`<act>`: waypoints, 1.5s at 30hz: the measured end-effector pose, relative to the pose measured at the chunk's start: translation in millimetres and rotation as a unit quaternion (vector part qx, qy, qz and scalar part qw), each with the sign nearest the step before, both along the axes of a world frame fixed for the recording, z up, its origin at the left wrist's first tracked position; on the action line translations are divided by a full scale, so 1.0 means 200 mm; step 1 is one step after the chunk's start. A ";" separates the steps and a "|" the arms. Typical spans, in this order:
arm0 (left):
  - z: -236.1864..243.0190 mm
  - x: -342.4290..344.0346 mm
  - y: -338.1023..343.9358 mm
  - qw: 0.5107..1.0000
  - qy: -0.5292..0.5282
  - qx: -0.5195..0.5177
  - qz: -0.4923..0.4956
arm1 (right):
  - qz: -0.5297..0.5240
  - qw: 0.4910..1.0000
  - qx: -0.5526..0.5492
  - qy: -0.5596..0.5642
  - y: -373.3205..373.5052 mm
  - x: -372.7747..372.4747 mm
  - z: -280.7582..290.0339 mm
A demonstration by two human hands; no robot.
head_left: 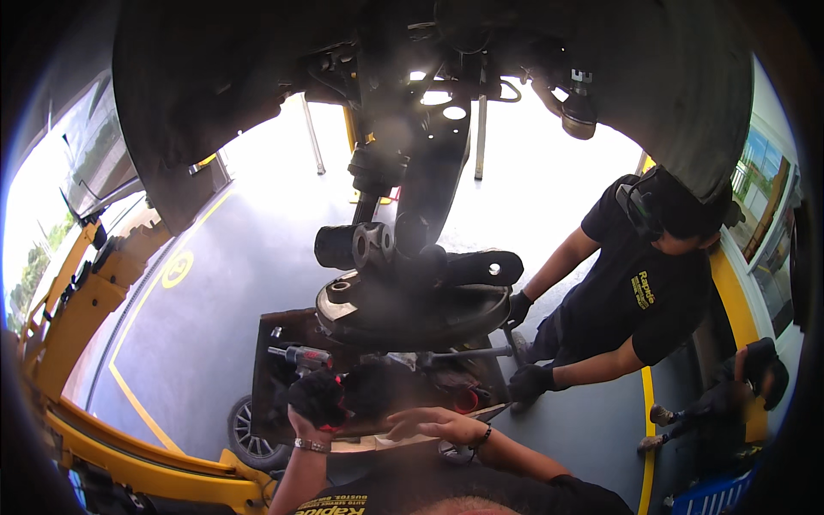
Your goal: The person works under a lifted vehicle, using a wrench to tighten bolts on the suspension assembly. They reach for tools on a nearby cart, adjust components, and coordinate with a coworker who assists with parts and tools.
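My left hand (316, 400), in a black glove, is closed around the handle of a grey and red impact wrench (302, 356). The wrench's nose points left, over a dark tool tray (268, 390). My bare right hand (429, 422) reaches leftward above the tray's near edge, fingers stretched out and apparently holding nothing. Dark, unclear shapes lie between my hands and the brake disc. Above the tray hang a brake disc and hub (412, 313) and a suspension strut (375, 172) under the raised car.
At right a co-worker (635, 275) in black gloves leans in, hands near a long metal bar (472, 353). A yellow lift arm (154, 455) runs along the lower left, beside a wheel (251, 433). Another person (712, 403) is farther right. The wheel arch (669, 94) hangs overhead.
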State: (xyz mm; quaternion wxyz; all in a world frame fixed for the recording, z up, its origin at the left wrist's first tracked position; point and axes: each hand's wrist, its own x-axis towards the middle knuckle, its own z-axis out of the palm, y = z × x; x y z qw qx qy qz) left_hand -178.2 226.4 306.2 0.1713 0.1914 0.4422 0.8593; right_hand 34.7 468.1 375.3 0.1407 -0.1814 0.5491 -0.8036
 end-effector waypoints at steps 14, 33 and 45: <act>1.00 -0.49 0.32 0.986 0.166 0.019 0.016 | -0.187 0.967 0.138 -0.107 0.25 0.42 -0.57; 1.75 -0.54 0.56 0.954 0.266 -0.029 -0.134 | -0.222 0.934 0.197 -0.199 0.81 0.67 -0.94; 2.25 -0.23 0.97 0.746 0.503 -0.412 -0.144 | -0.161 0.932 0.262 -0.190 0.81 0.54 -0.96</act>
